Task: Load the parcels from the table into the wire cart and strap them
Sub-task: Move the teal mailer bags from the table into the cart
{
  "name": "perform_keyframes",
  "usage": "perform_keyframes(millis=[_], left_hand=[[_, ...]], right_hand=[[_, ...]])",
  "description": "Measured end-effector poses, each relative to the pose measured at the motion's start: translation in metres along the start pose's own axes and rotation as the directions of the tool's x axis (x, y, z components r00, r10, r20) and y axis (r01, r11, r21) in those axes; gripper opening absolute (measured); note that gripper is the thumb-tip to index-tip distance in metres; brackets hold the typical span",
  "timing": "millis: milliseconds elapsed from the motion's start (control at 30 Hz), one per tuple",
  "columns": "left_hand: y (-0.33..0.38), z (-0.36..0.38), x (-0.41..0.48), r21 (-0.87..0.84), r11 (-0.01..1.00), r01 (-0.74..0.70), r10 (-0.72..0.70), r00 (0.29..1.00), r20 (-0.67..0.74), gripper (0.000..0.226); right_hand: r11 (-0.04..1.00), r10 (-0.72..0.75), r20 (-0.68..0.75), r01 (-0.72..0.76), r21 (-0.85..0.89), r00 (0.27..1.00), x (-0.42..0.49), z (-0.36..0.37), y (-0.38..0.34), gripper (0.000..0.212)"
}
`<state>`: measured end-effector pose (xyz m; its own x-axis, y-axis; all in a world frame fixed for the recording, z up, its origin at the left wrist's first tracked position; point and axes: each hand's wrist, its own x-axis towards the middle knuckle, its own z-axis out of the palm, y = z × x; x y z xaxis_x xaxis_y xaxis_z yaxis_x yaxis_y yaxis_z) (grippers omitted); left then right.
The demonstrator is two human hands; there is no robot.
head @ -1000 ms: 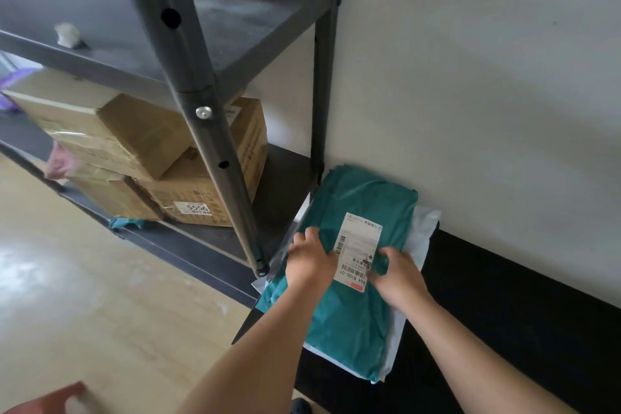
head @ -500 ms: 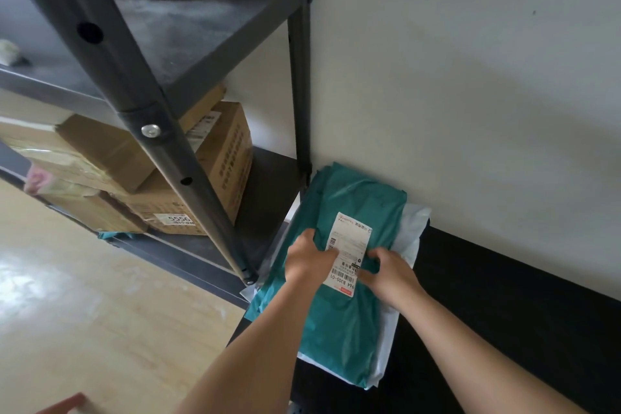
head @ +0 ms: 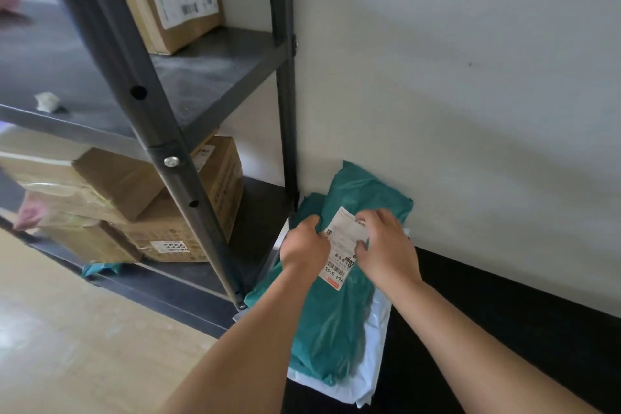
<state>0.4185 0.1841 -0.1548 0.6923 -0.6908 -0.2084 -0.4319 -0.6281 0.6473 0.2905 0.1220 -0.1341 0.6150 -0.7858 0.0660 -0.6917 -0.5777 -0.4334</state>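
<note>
Entry: the teal plastic mailer parcel [head: 331, 323] with its white printed shipping label [head: 339, 262] lies on top of a flat white plastic mailer parcel [head: 376, 356]. Both rest at the left end of the black tabletop [head: 487, 329], pushed up to the pale wall [head: 453, 94].

Hands: the left hand [head: 304, 245] has its fingers curled onto the teal parcel at the label's left edge. The right hand [head: 388, 247] is curled over the label's upper right part, and we read both as gripping the teal parcel.

Change over the last second: both hands have moved up the label towards the far end. That end, which lay flat, now bunches and rises against the wall. We take this as the grip tightening and the lift starting. The near end appears to rest on the white parcel.

Meaning for the task: this parcel is at the pick-up step and is not yet loaded. The white parcel waits beneath it. We see no wire cart and no strap in this view.

Surroundings: a dark grey metal shelving rack [head: 168, 151] stands just left of the tabletop, with brown cardboard boxes [head: 188, 212] on its shelves. The light wood-tone floor [head: 84, 329] lies below.
</note>
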Motion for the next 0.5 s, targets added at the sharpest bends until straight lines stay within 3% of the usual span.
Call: perform_keyframes(millis=[133,267,400,500], left_hand=[[0.012,0.013,-0.018,0.098,0.989,-0.111,0.103,0.991,0.084,0.017],[0.018,0.033,-0.034,0.118,0.973,-0.201,0.177,0.967,0.185,0.019],[0.029,0.054,-0.049,0.201,0.885,-0.420,0.377,0.900,0.220,0.018],[0.043,0.073,-0.068,0.229,0.817,-0.529,0.465,0.840,0.281,0.021]], right_hand=[[0.997,-0.022,-0.010,0.021,-0.073,1.000,-0.015,-0.005,0.002,0.056],[0.981,0.057,-0.055,-0.066,-0.180,0.997,-0.037,-0.007,0.018,0.065],[0.950,0.086,0.023,-0.075,-0.303,0.996,-0.067,-0.013,0.045,0.071],[0.932,0.180,0.060,-0.150,-0.330,0.982,-0.088,-0.026,0.059,0.063]])
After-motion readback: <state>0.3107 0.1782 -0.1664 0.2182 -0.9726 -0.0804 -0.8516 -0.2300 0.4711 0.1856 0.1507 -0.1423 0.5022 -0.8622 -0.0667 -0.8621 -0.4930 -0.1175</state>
